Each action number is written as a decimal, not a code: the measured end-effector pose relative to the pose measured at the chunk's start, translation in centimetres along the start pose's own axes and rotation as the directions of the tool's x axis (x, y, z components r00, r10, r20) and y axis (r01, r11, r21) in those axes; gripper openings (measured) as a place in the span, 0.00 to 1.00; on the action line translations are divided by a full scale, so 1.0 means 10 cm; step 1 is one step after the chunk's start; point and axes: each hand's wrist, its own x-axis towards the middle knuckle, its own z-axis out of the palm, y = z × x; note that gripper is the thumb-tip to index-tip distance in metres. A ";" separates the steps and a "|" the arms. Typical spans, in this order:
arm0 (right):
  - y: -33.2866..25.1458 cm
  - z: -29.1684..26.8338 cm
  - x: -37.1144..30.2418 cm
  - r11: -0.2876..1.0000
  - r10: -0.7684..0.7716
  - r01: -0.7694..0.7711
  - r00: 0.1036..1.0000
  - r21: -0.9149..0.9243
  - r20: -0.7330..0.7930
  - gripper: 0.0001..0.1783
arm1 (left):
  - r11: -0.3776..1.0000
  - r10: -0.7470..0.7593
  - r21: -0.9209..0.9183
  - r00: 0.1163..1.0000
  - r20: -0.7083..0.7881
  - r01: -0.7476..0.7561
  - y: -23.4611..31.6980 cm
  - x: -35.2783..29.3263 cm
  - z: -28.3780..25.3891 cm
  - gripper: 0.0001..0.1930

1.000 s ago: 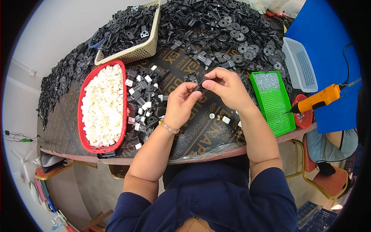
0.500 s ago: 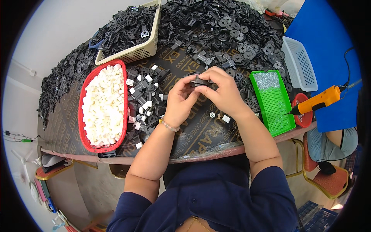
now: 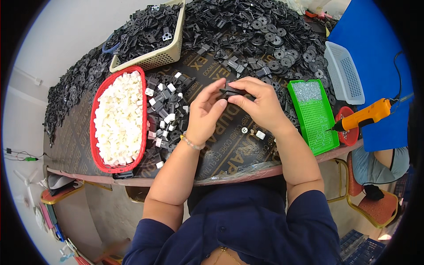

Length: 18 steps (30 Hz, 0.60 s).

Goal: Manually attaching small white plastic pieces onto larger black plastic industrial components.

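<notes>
A small black plastic part (image 3: 232, 91) is held above the table between the thumb and fingers of my right hand (image 3: 261, 105). My left hand (image 3: 204, 111) is beside it, thumb and fingers parted around the part's left end; whether a fingertip touches it I cannot make out. Below my hands, a white round piece (image 3: 244, 130) and a white block (image 3: 261, 135) lie on the dark tabletop (image 3: 221, 152). Left of my left wrist is a loose pile of black parts with white blocks (image 3: 165, 108).
At left stands a red basket (image 3: 93, 128) of white blocks, with a cream basket (image 3: 150, 61) of black parts behind. Black parts (image 3: 247, 26) heap across the back. At right are a green tray (image 3: 304, 119) of small metal pieces, a red bowl (image 3: 352, 138), an orange electric screwdriver (image 3: 366, 115) and a pale bin (image 3: 344, 75).
The fingers of my left hand have spread apart around the black part, which now shows more of its length. My right hand keeps hold of it.
</notes>
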 end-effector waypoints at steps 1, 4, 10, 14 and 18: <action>-0.04 -0.02 0.02 0.995 0.096 -0.096 0.995 0.022 0.029 0.16 | 1.000 0.000 0.002 1.000 -0.003 0.000 -0.01 0.01 -0.04 0.24; 0.03 0.02 0.02 0.979 0.182 -0.182 0.983 0.088 0.009 0.17 | 0.949 -0.212 -0.215 0.971 0.109 0.231 -0.05 0.06 -0.09 0.27; 0.15 -0.03 0.03 0.940 0.254 -0.251 0.967 0.230 0.016 0.21 | 0.886 -0.206 -0.377 0.959 0.197 0.268 0.05 0.03 -0.01 0.32; 0.09 -0.07 0.03 0.974 0.182 -0.189 0.981 0.124 0.066 0.25 | 0.933 -0.192 -0.286 0.974 0.124 0.220 -0.05 0.03 -0.08 0.34; 0.03 -0.14 0.02 0.990 0.139 -0.139 0.980 -0.005 0.144 0.35 | 0.978 -0.127 -0.159 0.990 0.064 0.136 -0.03 0.03 -0.07 0.34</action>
